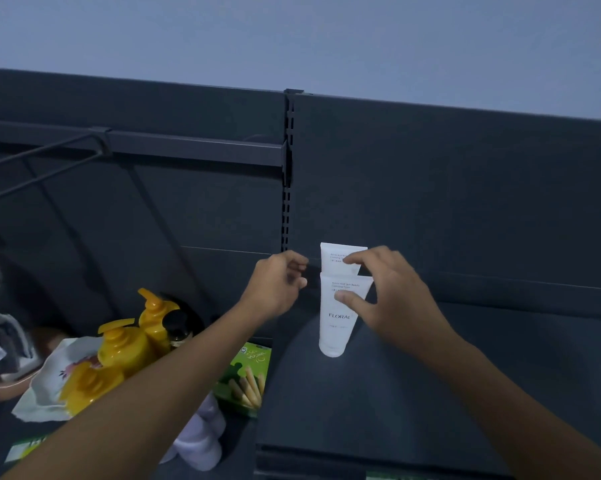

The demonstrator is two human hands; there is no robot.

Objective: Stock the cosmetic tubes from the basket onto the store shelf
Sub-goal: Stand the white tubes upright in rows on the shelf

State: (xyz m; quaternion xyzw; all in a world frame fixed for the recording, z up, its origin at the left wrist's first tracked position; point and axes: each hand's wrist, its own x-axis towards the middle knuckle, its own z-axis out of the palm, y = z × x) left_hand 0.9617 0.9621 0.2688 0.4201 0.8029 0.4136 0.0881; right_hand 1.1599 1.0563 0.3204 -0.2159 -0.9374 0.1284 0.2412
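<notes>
Thumb and forefinger of my right hand [392,299] touch the two white tubes: the forefinger lies on the rear tube [340,258], the thumb on the front tube [337,317], and the other fingers are spread, so the hand is not closed around either. My left hand [278,289] is loosely curled just left of the tubes, its fingertips near each other with nothing visible between them; it does not touch the tubes.

I see the dark shelf unit [465,202] fill most of the view, with a slotted upright [288,188] in the middle and a rail [188,147] in the left bay. Both tubes stand cap down on the right shelf [396,393], near its left edge and close to the back panel. The front tube reads FLORAL and covers the lower part of the rear one.

On the left shelf, lower, stand yellow pump bottles [125,348] beside a black cap [176,323], a green box [245,375] near the right edge, a white cloth [46,386] and a white bottle [202,441] under my left forearm. I cannot see the basket.
</notes>
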